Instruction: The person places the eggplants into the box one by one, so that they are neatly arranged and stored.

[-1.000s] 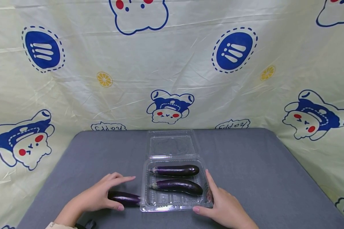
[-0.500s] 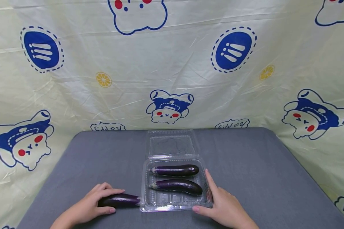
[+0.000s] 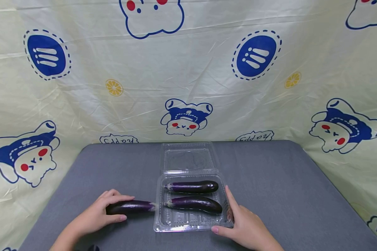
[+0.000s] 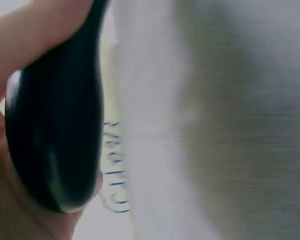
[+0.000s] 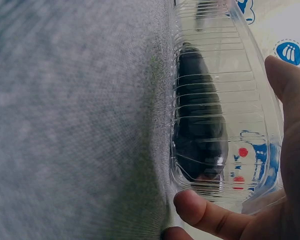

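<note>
My left hand (image 3: 102,212) grips a dark purple eggplant (image 3: 138,206) left of a clear plastic clamshell container (image 3: 191,226). The eggplant's pale stem end overlaps the container's left rim, and its other end lies inside the hand. In the left wrist view, the glossy rounded end of this eggplant (image 4: 57,130) shows against the fingers and palm. Two more eggplants lie crosswise inside the container, one toward the back (image 3: 193,187) and one in the middle (image 3: 194,204). At the container's front right corner, my right hand (image 3: 246,225) holds the side, thumb at the front edge.
The container's lid (image 3: 188,157) lies folded back toward the far table edge. A grey cloth covers the table (image 3: 264,181). Behind hangs a pale curtain (image 3: 188,69) with cartoon prints. Part of a small black object (image 3: 93,248) shows at the bottom left edge.
The left hand first drew back left along the eggplant and closed around it, then moved up and away from me with it. The right hand and the container have stayed in place.
</note>
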{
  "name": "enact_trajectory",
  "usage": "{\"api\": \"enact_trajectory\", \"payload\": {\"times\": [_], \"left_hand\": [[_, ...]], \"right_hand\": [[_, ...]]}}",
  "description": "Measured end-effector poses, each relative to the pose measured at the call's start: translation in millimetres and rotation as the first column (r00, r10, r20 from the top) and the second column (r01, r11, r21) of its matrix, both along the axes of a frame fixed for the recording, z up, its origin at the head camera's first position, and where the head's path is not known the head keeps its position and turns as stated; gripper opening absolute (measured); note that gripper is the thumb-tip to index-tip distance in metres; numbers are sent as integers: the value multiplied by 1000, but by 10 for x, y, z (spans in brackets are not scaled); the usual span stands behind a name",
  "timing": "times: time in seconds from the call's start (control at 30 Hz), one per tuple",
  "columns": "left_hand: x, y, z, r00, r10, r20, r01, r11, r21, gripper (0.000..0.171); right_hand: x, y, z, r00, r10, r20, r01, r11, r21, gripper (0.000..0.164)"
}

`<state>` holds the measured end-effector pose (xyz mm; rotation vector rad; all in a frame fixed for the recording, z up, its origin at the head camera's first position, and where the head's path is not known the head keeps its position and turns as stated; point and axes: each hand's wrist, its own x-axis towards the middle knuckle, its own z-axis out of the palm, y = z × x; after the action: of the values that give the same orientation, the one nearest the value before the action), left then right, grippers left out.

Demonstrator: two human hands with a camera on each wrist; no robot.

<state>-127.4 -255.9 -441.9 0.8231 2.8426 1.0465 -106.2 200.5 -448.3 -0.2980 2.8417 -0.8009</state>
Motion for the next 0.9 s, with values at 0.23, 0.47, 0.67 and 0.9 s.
{"api": "enact_trajectory", "payload": {"times": [0.23, 0.47, 0.67, 0.9], "left_hand": [[-164, 19, 472, 994, 58, 88, -48, 993, -107, 46], [-205, 180, 770, 995, 79, 56, -61, 963, -263, 45], [-190, 184, 891, 991, 132, -14, -130, 940, -316, 47], [-142, 251, 946, 984, 121, -130, -160, 923, -349, 48]], "right_hand": [[4, 5, -7, 1000, -1, -2, 1, 1000, 9, 123], [9, 1, -10, 1000, -7, 0, 7, 1000, 8, 124], [5, -14, -3, 1000, -10, 8, 10, 1000, 13, 124], [15, -21, 6, 1000, -21, 5, 21, 1000, 21, 125]]}}
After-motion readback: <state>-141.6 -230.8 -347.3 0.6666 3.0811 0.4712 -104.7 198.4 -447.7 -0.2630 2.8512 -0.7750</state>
